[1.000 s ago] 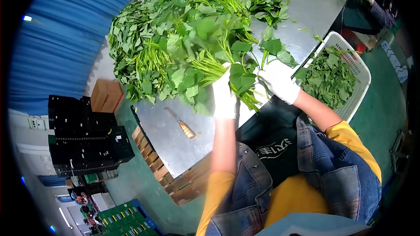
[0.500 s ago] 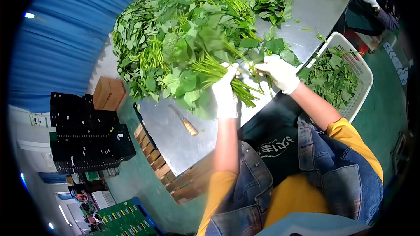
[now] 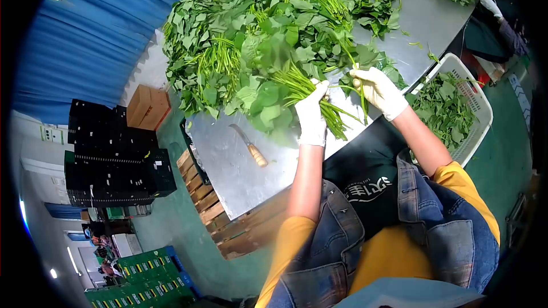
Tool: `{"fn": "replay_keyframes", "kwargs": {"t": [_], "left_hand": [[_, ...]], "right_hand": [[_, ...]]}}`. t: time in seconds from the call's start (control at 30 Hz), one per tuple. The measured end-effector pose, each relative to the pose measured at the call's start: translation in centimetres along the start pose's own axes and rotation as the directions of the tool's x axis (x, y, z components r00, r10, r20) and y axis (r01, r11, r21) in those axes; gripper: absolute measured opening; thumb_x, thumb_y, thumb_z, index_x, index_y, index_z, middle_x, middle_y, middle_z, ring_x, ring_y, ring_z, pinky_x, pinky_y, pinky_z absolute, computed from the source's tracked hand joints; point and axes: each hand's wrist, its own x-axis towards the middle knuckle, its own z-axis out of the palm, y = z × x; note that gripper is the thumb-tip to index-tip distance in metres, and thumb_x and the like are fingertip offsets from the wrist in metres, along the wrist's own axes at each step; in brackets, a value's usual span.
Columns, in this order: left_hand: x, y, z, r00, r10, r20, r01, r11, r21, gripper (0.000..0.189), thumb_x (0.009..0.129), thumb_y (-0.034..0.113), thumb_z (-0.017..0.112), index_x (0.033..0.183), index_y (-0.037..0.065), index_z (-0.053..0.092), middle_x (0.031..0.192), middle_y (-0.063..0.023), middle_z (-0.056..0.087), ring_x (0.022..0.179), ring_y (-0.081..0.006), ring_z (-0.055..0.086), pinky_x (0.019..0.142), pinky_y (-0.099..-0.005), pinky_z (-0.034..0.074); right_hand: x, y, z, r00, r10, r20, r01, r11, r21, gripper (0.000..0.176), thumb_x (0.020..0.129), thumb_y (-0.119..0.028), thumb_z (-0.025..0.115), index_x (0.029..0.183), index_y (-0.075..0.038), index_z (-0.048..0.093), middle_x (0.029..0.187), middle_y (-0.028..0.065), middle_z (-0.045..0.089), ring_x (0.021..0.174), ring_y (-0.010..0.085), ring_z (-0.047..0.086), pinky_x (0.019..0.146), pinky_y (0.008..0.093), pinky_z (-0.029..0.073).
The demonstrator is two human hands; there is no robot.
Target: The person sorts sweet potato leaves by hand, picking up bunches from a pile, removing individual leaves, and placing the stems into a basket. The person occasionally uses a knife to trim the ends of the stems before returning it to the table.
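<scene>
My left hand [image 3: 311,115], in a white glove, is closed round a bunch of leafy green stems [image 3: 298,84] above the metal table's near edge. To its right, my right hand [image 3: 379,92], also gloved, pinches a single green stem [image 3: 363,101] between thumb and fingers. A large heap of leafy greens [image 3: 228,40] lies beyond both hands. On the metal table [image 3: 228,165], left of my left hand, rests a curved knife with a wooden handle [image 3: 257,155].
A white plastic basket [image 3: 485,115] of greens stands at the right. A co-worker's gloved hand [image 3: 490,4] shows at the upper right. Black crates [image 3: 108,159], a cardboard box [image 3: 148,107] and a wooden pallet [image 3: 208,208] are on the left.
The whole view has shifted, moving the table and heap slightly right. My right hand has risen a little relative to my left hand, and the stem in it now shows more clearly.
</scene>
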Motion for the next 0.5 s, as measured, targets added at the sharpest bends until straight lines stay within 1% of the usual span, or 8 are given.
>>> {"fn": "replay_keyframes", "kwargs": {"t": [0.07, 0.13, 0.2, 0.23, 0.27, 0.33, 0.47, 0.5], "left_hand": [[0.9, -1.1, -1.1, 1.0, -0.017, 0.007, 0.017, 1.0, 0.012, 0.023, 0.074, -0.006, 0.072, 0.091, 0.004, 0.059, 0.077, -0.0021, 0.059, 0.06, -0.0105, 0.054, 0.055, -0.0227, 0.043], [2.6, -3.3, -3.1, 1.0, -0.018, 0.001, 0.018, 0.994, 0.103, 0.023, 0.075, -0.005, 0.071, 0.093, 0.003, 0.06, 0.079, -0.0032, 0.06, 0.062, -0.0108, 0.056, 0.057, -0.0222, 0.045], [2.6, -3.2, -2.8, 0.999, -0.032, 0.017, 0.03, 0.989, 0.145, 0.022, 0.076, -0.005, 0.07, 0.094, 0.003, 0.06, 0.08, -0.0038, 0.061, 0.063, -0.011, 0.057, 0.058, -0.022, 0.046], [1.6, -1.4, -1.9, 0.996, -0.085, -0.013, 0.084, 0.996, -0.026, 0.023, 0.077, -0.005, 0.069, 0.097, 0.001, 0.059, 0.08, -0.0052, 0.062, 0.063, -0.012, 0.057, 0.058, -0.0225, 0.046], [0.5, 0.2, -1.2, 0.989, -0.14, -0.04, 0.13, 0.972, -0.194, 0.025, 0.078, -0.005, 0.068, 0.1, 0.0, 0.059, 0.08, -0.0066, 0.062, 0.063, -0.0131, 0.057, 0.058, -0.023, 0.047], [-0.8, 1.7, -0.1, 0.995, -0.092, -0.041, 0.083, 0.981, -0.175, 0.024, 0.079, -0.004, 0.067, 0.1, -0.001, 0.059, 0.081, -0.0074, 0.061, 0.063, -0.0136, 0.057, 0.058, -0.0236, 0.047], [-1.1, 2.6, 0.7, 0.994, -0.029, 0.104, 0.013, 0.989, 0.146, 0.024, 0.079, -0.003, 0.068, 0.101, -0.003, 0.059, 0.084, -0.0084, 0.062, 0.068, -0.0147, 0.059, 0.063, -0.0252, 0.05], [-0.4, 1.7, 0.6, 0.98, 0.123, 0.158, -0.174, 0.913, 0.368, 0.026, 0.078, -0.003, 0.069, 0.103, -0.003, 0.059, 0.087, -0.0088, 0.063, 0.072, -0.0151, 0.061, 0.066, -0.0261, 0.051]], "right_hand": [[0.1, 0.0, -0.1, 1.0, 0.001, -0.027, -0.005, 0.989, -0.15, 0.026, 0.091, -0.003, 0.051, 0.116, 0.004, 0.057, 0.103, 0.0094, 0.058, 0.089, 0.0128, 0.057, 0.077, 0.0243, 0.048], [0.8, 2.2, -1.5, 0.975, -0.219, 0.026, 0.206, 0.865, -0.458, 0.025, 0.086, -0.005, 0.057, 0.11, 0.0, 0.061, 0.091, 0.0073, 0.065, 0.089, 0.014, 0.058, 0.079, 0.0285, 0.046], [0.5, -2.6, 2.9, 0.964, 0.204, -0.172, -0.169, 0.965, 0.199, 0.019, 0.083, -0.005, 0.063, 0.101, 0.0, 0.057, 0.093, 0.0076, 0.064, 0.082, 0.0148, 0.06, 0.077, 0.0275, 0.048], [0.5, -3.1, 3.5, 0.977, 0.095, -0.191, -0.082, 0.994, 0.073, 0.019, 0.081, -0.003, 0.064, 0.099, -0.003, 0.058, 0.092, 0.0065, 0.064, 0.082, 0.0135, 0.06, 0.078, 0.0268, 0.048], [0.6, -3.8, 4.2, 0.932, 0.264, -0.249, -0.202, 0.948, 0.248, 0.013, 0.083, 0.0, 0.057, 0.095, -0.004, 0.059, 0.09, 0.0031, 0.062, 0.081, 0.0095, 0.058, 0.071, 0.0227, 0.047], [0.3, -4.0, 4.4, 0.966, 0.123, -0.227, -0.155, 0.979, -0.13, 0.017, 0.082, 0.007, 0.055, 0.094, -0.004, 0.058, 0.086, 0.0021, 0.06, 0.081, 0.0079, 0.055, 0.072, 0.0227, 0.045], [0.2, -2.7, 4.2, 0.99, -0.043, -0.135, -0.001, 0.952, -0.306, 0.025, 0.078, 0.014, 0.048, 0.094, -0.003, 0.057, 0.088, 0.0015, 0.058, 0.083, 0.0077, 0.053, 0.074, 0.023, 0.044], [0.3, -2.3, 4.1, 0.989, -0.129, -0.075, 0.092, 0.924, -0.372, 0.024, 0.075, 0.011, 0.049, 0.093, -0.002, 0.056, 0.088, 0.0014, 0.057, 0.081, 0.0078, 0.053, 0.073, 0.0223, 0.044]]}}
